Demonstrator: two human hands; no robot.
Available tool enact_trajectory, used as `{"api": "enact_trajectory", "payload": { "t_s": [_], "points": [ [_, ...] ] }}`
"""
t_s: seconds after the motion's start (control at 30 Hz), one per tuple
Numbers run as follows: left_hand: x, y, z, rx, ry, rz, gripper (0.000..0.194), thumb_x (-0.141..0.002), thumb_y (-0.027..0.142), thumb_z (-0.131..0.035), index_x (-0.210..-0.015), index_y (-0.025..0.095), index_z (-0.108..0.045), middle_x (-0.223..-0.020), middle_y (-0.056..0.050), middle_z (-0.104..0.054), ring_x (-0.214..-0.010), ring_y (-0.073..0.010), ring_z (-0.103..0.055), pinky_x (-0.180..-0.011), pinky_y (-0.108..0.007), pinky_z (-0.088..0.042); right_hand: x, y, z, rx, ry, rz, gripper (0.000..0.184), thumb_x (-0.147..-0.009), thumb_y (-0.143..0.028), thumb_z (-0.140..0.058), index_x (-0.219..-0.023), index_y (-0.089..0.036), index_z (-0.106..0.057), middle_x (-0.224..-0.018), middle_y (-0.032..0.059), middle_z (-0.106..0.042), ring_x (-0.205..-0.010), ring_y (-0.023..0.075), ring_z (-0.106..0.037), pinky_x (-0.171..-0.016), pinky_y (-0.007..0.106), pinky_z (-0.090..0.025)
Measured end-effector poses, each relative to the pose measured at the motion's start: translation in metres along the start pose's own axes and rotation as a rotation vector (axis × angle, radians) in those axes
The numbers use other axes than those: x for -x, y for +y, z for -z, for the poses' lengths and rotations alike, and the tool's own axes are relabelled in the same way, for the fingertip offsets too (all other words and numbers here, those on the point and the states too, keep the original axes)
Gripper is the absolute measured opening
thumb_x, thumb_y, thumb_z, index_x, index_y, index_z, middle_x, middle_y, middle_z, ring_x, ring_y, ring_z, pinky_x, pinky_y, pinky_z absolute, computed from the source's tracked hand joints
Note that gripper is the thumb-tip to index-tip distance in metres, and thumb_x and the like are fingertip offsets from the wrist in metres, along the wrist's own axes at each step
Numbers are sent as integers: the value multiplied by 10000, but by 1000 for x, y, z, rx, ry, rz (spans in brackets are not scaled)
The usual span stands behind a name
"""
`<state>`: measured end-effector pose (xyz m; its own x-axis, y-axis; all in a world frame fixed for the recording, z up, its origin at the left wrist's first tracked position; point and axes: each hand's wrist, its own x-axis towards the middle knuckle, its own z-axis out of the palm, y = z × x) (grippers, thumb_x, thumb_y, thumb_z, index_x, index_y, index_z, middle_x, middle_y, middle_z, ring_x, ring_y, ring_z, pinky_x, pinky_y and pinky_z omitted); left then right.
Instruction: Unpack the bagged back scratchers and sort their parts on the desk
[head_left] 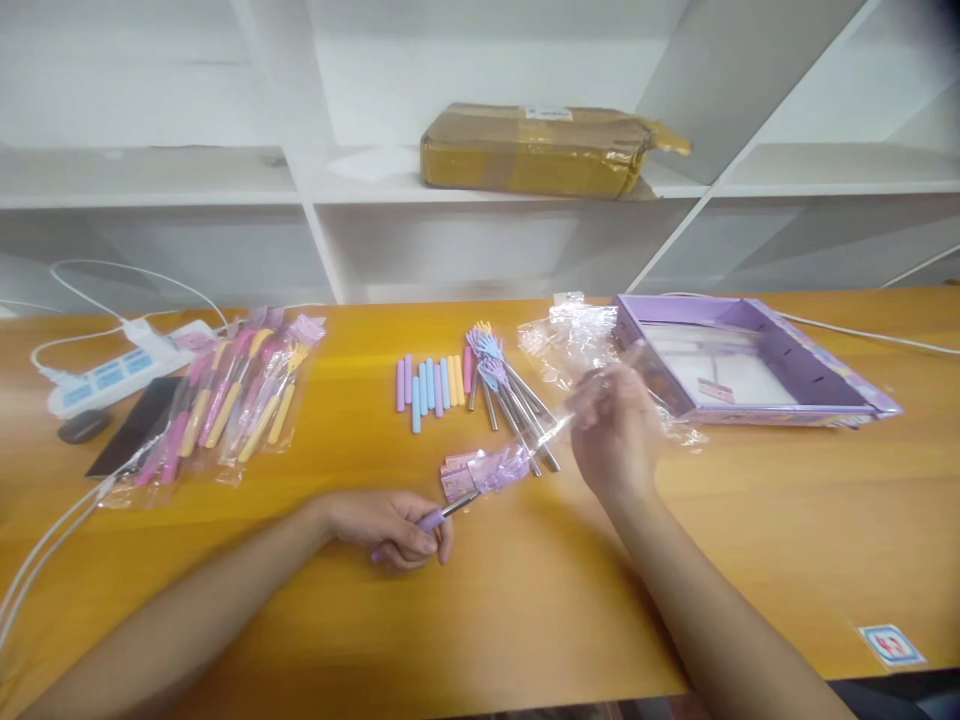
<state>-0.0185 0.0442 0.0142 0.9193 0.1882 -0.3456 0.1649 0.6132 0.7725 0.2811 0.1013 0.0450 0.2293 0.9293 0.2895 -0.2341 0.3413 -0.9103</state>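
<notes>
My left hand [397, 528] is closed round the purple handle of a telescopic back scratcher [459, 504]. Its purple hand-shaped head lies partly behind or inside clear plastic; I cannot tell which. My right hand [619, 430], a little blurred, pinches clear plastic film [555, 432] stretched towards that head. Pink printed cards [456, 478] lie just beyond the left hand. Behind them rests a pile of back scratchers [517, 405] with metal rods and coloured heads. Loose purple, blue, yellow and pink handle tubes [429, 388] are lined up left of the pile.
Bagged back scratchers [225, 395] lie at the left, near a white power strip [124, 372] with cables and a black object [84, 427]. Crumpled clear bags [574, 335] touch a purple open box [757, 410] at the right. A taped carton [532, 150] sits on the shelf.
</notes>
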Motion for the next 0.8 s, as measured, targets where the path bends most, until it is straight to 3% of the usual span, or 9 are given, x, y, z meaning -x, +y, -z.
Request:
{"api": "enact_trajectory", "payload": {
  "t_s": [0.13,0.2,0.27,0.33,0.43,0.5,0.57,0.7,0.8],
  "points": [
    [1,-3,2,38,30,-1,332,-957,497,-768,-1062,214,-631,-599,80,-394,-492,-108,-294,-447,-221,-246,12,11,-7,142,-579,-331,435,-842,-640,-847,-933,-260,-655,-812,0,-654,-699,175,-614,-611,293,-508],
    [2,-3,4,42,35,-3,329,-957,487,-772,-1055,213,-619,-592,81,-399,-487,-103,-281,-440,-215,-238,11,14,-9,113,-633,-361,440,-868,-655,-819,-895,-241,-674,-878,30,-694,-804,199,-668,-713,330,-567],
    [1,-3,4,44,33,5,335,-954,487,-776,-1049,211,-611,-590,86,-383,-485,-98,-265,-439,-211,-222,1,14,-3,46,-444,-287,449,-903,-670,-772,-847,-241,-654,-910,34,-698,-806,187,-663,-732,338,-585],
    [1,-3,4,54,27,14,331,-956,478,-774,-1047,210,-605,-594,91,-363,-488,-96,-253,-440,-209,-213,-18,13,12,56,-150,-191,450,-882,-667,-784,-839,-249,-625,-830,5,-659,-711,161,-620,-648,308,-571],
    [0,-5,3,100,24,8,317,-959,463,-771,-1052,217,-594,-595,95,-339,-491,-94,-239,-447,-208,-209,-47,10,41,274,212,-136,442,-828,-629,-826,-990,-257,-652,-650,-63,-542,-524,138,-511,-482,271,-474],
    [0,-5,3,118,23,6,310,-961,456,-770,-1050,219,-591,-594,97,-329,-489,-92,-230,-451,-208,-206,-59,9,58,498,282,-154,508,-841,-601,-802,-1162,-233,-661,-602,-79,-530,-448,146,-471,-452,291,-434],
    [0,-5,3,121,22,5,302,-968,447,-765,-1048,215,-588,-595,98,-324,-490,-90,-227,-453,-210,-200,-65,9,71,759,269,-137,508,-900,-547,-742,-1257,-196,-654,-599,-61,-566,-453,170,-508,-536,340,-480],
    [-1,-4,2,147,27,1,307,-970,442,-762,-1053,202,-589,-609,101,-297,-497,-87,-221,-463,-211,-196,-70,15,91,1228,252,-46,369,-943,-417,-702,-1219,-171,-690,-819,55,-686,-731,246,-648,-811,440,-521],
    [-2,-2,1,202,49,-18,365,-1000,536,-699,-1062,194,-589,-659,88,-305,-521,-90,-239,-479,-204,-222,-72,18,93,1365,332,289,272,-952,-300,-646,-1180,-174,-722,-1109,153,-664,-1012,308,-645,-902,480,-501]
  ]
}}
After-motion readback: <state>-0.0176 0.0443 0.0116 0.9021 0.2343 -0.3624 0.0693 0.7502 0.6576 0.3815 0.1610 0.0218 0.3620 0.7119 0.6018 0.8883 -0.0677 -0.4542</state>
